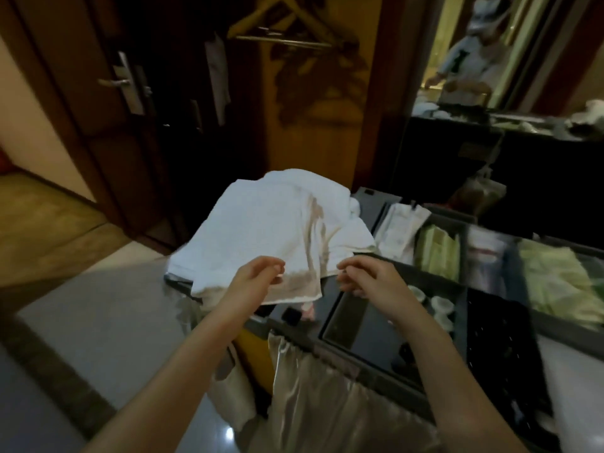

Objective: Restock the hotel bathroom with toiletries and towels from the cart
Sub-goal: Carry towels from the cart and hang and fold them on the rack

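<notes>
A white towel (261, 223) with brownish stains lies draped over the left end of the housekeeping cart (457, 325), one flap hanging off the near edge. My left hand (258, 277) pinches the towel's near edge between curled fingers and thumb. My right hand (362, 276) is level with it a little to the right, fingers curled on the towel's near right corner. The cart's top tray holds folded packets and linens (438, 253) and small white cups (441, 305).
A silvery bag (313, 403) hangs from the cart's near side over the grey tiled floor (98, 322). A dark wooden door with a metal handle (121, 81) stands left; wooden hangers (287, 27) hang in the wardrobe behind. A mirror at the upper right reflects a person (474, 60).
</notes>
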The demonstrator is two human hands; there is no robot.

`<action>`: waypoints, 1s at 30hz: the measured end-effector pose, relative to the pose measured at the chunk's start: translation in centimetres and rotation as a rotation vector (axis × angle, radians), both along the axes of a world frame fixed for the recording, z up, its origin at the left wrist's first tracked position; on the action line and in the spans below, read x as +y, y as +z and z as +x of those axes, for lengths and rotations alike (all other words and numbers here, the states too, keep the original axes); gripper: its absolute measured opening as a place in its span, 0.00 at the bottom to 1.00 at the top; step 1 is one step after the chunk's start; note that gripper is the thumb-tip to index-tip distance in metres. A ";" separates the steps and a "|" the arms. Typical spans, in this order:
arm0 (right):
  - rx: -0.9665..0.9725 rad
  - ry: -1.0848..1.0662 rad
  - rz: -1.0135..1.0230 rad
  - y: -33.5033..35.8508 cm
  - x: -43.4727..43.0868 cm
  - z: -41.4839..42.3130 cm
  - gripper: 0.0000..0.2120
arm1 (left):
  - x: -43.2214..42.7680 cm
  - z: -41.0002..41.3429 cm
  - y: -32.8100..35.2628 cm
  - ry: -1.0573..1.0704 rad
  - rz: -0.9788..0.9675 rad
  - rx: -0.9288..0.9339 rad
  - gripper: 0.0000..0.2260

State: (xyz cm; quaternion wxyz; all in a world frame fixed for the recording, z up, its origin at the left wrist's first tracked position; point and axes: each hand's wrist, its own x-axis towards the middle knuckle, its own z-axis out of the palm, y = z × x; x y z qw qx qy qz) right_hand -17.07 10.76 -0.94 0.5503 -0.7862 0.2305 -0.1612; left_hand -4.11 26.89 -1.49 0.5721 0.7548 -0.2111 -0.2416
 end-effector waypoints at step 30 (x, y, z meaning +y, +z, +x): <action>0.449 0.087 -0.923 -4.7 -4.7 30.7 0.27 | -4.1 24.4 -8.0 0.212 0.410 -0.224 0.39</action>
